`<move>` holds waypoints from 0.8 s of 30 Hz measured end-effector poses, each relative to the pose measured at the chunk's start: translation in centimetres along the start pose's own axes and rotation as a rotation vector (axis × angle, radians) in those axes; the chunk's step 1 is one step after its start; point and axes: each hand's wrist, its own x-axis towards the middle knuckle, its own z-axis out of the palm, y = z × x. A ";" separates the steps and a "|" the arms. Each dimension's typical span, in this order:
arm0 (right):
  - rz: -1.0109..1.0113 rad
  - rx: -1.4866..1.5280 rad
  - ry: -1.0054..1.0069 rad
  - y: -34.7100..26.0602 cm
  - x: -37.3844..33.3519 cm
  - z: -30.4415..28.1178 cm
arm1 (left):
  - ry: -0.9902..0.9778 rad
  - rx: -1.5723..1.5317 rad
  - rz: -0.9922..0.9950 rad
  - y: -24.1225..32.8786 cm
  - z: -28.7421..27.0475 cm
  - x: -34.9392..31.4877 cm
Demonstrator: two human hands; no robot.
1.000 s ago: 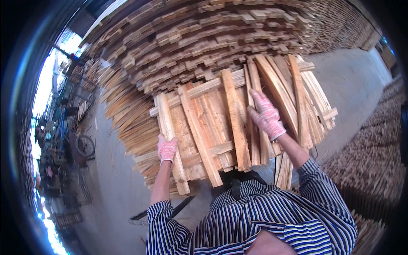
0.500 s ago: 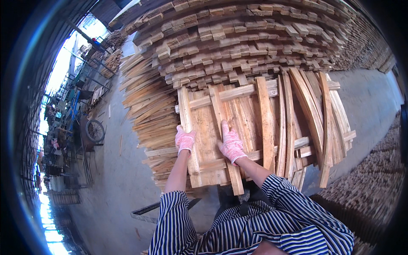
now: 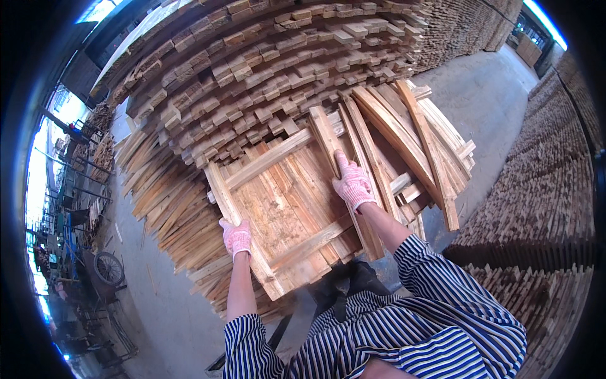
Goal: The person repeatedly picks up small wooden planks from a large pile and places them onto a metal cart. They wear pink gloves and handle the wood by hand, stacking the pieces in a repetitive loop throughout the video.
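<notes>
A square wooden pallet (image 3: 287, 208) lies flat in front of me, with plank strips laid across its boards. My left hand (image 3: 236, 237), in a pink knit glove, rests on the left plank (image 3: 235, 218) near its lower end. My right hand (image 3: 351, 183), gloved the same, presses flat on a middle plank (image 3: 334, 158) that runs from the pallet's top edge to its bottom. Several loose planks (image 3: 410, 139) fan out at the right of the pallet.
A tall stack of short wood blocks (image 3: 265, 69) rises behind the pallet. Long slats (image 3: 167, 208) pile up at the left. More stacked timber (image 3: 536, 215) lines the right side, with a concrete floor (image 3: 486, 95) between. A wheeled cart (image 3: 108, 268) stands far left.
My right hand moved from the loose planks at the right to the middle plank and stays there. The left hand keeps to the left plank. The view has shifted.
</notes>
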 end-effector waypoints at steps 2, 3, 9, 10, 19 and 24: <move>-0.032 -0.071 0.023 -0.7 -0.3 0.5 | 0.003 0.064 -0.047 -0.2 -0.2 0.2; -0.045 -0.056 0.022 -0.9 -0.8 0.6 | 0.000 0.040 -0.034 -0.4 -0.2 0.1; -0.192 0.029 0.032 -6.6 -6.9 4.5 | -0.012 0.021 -0.013 -2.5 -0.4 1.4; -0.221 0.068 0.013 -7.8 -7.4 6.2 | -0.024 -0.032 0.007 -2.3 -0.6 1.1; -0.491 0.358 -0.268 -15.3 -6.9 13.2 | -0.132 -0.462 0.041 -5.7 1.1 3.6; -0.209 -0.245 0.175 -5.8 -1.9 5.1 | -0.106 -0.549 0.084 -7.0 0.9 3.6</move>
